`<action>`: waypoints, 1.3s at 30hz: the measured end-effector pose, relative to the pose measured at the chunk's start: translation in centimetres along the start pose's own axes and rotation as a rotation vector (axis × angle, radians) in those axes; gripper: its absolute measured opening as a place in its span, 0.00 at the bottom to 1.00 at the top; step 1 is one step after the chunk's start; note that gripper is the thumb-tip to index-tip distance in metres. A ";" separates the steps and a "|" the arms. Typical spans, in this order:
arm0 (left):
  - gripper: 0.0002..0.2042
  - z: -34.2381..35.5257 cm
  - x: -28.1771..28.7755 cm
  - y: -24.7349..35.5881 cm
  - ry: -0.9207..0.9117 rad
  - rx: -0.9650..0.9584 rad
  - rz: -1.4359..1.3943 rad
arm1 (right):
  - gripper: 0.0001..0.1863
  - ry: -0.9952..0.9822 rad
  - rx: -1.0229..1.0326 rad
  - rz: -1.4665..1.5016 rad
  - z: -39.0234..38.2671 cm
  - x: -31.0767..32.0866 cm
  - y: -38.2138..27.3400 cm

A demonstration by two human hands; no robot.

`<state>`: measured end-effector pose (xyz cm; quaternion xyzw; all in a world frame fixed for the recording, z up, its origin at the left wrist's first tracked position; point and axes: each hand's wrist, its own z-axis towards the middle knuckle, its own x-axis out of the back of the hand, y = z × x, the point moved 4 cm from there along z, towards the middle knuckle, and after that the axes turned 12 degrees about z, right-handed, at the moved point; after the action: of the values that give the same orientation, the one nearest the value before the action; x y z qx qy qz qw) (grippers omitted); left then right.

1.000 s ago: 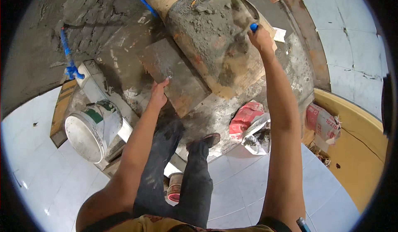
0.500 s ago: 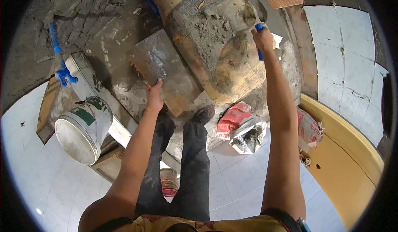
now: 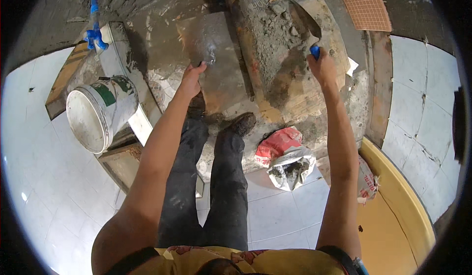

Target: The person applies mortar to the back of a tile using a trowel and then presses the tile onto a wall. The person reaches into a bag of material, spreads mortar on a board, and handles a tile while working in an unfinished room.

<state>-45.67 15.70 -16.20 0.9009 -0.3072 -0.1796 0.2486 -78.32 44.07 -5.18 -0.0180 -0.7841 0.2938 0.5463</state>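
Note:
My left hand (image 3: pixel 193 76) grips the near left part of a flat, wet grey-brown board (image 3: pixel 219 73). My right hand (image 3: pixel 323 68) is closed on a trowel with a blue handle (image 3: pixel 315 51); its curved metal blade (image 3: pixel 310 24) lies over a heap of grey lumpy mortar mix (image 3: pixel 273 54). The heap rests on a worn tan paper sheet (image 3: pixel 307 95) just right of the board. A bunched patterned cloth is at the sheet's far end.
A white bucket (image 3: pixel 88 117) lies on its side at left beside planks. Blue-taped pipes (image 3: pixel 94 39) stand behind it. A red-and-white sack (image 3: pixel 278 147) sits near my feet. A yellow ledge (image 3: pixel 393 221) is at lower right, orange mesh tile (image 3: pixel 366 7) at upper right.
The trowel blade has swung leftward onto the mortar mix. My left hand and the board have risen in the picture, as has the bucket, as the view shifted.

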 end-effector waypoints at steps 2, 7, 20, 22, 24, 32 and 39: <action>0.20 0.3 -1.1 0.5 0.007 0.031 0.024 | 0.21 -0.161 0.023 -0.007 -0.4 -2.0 -0.5; 0.38 -0.9 -5.2 1.9 -0.162 0.019 0.022 | 0.19 -0.189 0.078 -0.049 -7.6 -5.9 -4.2; 0.37 3.8 -1.9 -2.7 -0.178 0.132 -0.107 | 0.16 -0.176 0.174 -0.070 -4.4 -5.1 -9.7; 0.37 3.4 -1.5 -3.0 -0.072 0.117 -0.111 | 0.16 -0.204 0.193 -0.060 -7.8 -6.3 -8.5; 0.37 2.6 -1.2 -3.3 -0.039 0.190 -0.119 | 0.18 -0.152 0.319 0.040 -11.0 -5.6 -6.9; 0.39 1.9 -0.5 -2.7 -0.250 0.110 -0.095 | 0.20 0.225 -0.350 0.047 -9.4 1.0 5.9; 0.28 2.0 -0.6 -2.4 -0.002 0.148 -0.179 | 0.19 0.275 -0.298 0.166 -12.9 -5.8 2.8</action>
<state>-45.99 17.08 -19.09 0.9405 -0.2383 -0.1786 0.1639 -65.59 50.06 -8.49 -0.2028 -0.7330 0.2132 0.6133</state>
